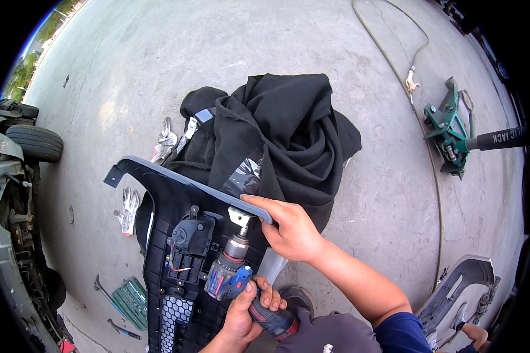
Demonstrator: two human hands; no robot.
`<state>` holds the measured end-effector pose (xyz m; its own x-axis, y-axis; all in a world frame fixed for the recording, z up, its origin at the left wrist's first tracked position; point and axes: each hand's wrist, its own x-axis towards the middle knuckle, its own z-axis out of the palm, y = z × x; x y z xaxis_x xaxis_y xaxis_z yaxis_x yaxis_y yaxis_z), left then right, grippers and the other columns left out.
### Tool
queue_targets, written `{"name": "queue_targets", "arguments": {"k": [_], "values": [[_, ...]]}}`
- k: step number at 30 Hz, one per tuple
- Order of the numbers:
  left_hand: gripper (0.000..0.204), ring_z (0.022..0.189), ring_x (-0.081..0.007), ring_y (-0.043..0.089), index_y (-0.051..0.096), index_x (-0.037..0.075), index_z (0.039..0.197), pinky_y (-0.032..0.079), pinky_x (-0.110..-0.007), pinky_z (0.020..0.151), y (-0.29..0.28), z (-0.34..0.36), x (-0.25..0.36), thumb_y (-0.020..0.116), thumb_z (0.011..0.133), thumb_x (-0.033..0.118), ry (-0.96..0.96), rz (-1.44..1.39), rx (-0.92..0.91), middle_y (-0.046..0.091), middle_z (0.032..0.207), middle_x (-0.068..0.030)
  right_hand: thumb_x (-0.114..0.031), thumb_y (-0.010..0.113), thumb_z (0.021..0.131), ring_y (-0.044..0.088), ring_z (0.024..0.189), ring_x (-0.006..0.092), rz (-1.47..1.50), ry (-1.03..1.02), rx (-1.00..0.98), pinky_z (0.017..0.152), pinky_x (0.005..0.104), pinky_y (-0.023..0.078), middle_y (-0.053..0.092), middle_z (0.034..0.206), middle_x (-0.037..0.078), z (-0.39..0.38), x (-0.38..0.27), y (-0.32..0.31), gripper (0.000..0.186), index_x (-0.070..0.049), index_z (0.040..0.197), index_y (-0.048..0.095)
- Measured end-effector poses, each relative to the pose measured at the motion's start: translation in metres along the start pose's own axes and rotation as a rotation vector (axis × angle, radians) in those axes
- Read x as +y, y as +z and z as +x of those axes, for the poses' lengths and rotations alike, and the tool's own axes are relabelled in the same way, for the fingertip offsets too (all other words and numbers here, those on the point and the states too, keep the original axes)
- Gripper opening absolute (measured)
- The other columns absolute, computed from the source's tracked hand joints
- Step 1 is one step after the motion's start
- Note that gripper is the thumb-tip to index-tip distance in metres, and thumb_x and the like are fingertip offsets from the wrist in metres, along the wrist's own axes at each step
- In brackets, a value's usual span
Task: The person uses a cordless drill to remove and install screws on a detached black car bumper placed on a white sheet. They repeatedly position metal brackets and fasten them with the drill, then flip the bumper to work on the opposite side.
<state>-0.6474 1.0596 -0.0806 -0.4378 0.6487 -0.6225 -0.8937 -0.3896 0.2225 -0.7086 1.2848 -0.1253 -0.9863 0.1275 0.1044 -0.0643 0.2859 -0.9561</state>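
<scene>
My left hand [250, 309] is wrapped round the handle of a blue and black cordless drill [224, 276]. The drill's chuck points away from me, and its tip meets a small pale bracket [239, 216] at the bumper's edge. A black plastic car bumper cover [159, 247], grey along its outer edge, lies with its inner side up. A round black part [191, 234] with wires sits inside it. My right hand [291, 229] grips the bumper's edge beside the bracket, fingers along the outside and thumb below.
Beyond the bumper, black cloth [282, 129] lies heaped. Work gloves [127, 212] and a green tool case [129, 303] are on the concrete at left, near a car with its wheel [35, 142] exposed. A green floor jack [450, 132], an air hose [436, 194] and another bumper [459, 288] are at right.
</scene>
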Motion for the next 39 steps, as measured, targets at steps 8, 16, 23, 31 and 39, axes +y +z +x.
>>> {"name": "queue_targets", "arguments": {"k": [8,16,23,31,39], "values": [[0.041,0.084,-0.0163,0.058,0.064,0.012,0.127,0.048,-0.042,0.092,0.002,0.001,-0.002,0.066,0.111,0.049,-0.012,-0.042,-0.017,0.058,0.082,0.0010,0.010,0.060,0.085,0.072,0.122,0.0448,0.012,0.003,-0.010,0.105,0.0475,0.058,0.073,0.135,0.026,0.000,-0.001,-0.002,0.061,0.001,0.146,0.063],[0.041,0.082,-0.0152,0.057,0.064,0.012,0.126,0.048,-0.042,0.091,0.002,0.002,-0.001,0.067,0.110,0.050,-0.014,-0.049,-0.026,0.058,0.081,0.0015,0.010,0.060,0.085,0.072,0.122,0.0447,-0.004,-0.020,0.013,0.105,0.0475,0.059,0.073,0.135,0.026,0.000,0.001,0.000,0.061,0.001,0.145,0.063],[0.042,0.081,-0.0150,0.056,0.064,0.014,0.125,0.046,-0.040,0.090,0.004,0.000,-0.003,0.066,0.110,0.053,-0.049,-0.116,-0.014,0.057,0.081,0.0015,0.010,0.061,0.085,0.072,0.121,0.0447,0.018,-0.015,0.015,0.104,0.0476,0.059,0.073,0.134,0.026,0.000,0.002,0.001,0.061,0.000,0.145,0.064],[0.044,0.079,-0.0149,0.055,0.064,0.014,0.129,0.045,-0.038,0.089,-0.002,-0.001,-0.002,0.065,0.110,0.053,-0.065,-0.198,-0.059,0.056,0.080,0.0015,0.011,0.061,0.087,0.074,0.118,0.0429,-0.004,-0.019,0.028,0.101,0.0455,0.059,0.075,0.130,0.025,0.001,-0.002,0.001,0.059,-0.001,0.144,0.066],[0.042,0.085,-0.0211,0.063,0.064,0.006,0.131,0.050,-0.043,0.091,-0.036,-0.020,-0.001,0.067,0.109,0.041,-0.098,-0.241,-0.153,0.061,0.081,-0.0032,0.007,0.067,0.096,0.079,0.109,0.0340,-0.076,0.082,0.083,0.094,0.0372,0.059,0.079,0.123,0.020,0.001,-0.010,0.017,0.044,-0.003,0.139,0.070]]}}
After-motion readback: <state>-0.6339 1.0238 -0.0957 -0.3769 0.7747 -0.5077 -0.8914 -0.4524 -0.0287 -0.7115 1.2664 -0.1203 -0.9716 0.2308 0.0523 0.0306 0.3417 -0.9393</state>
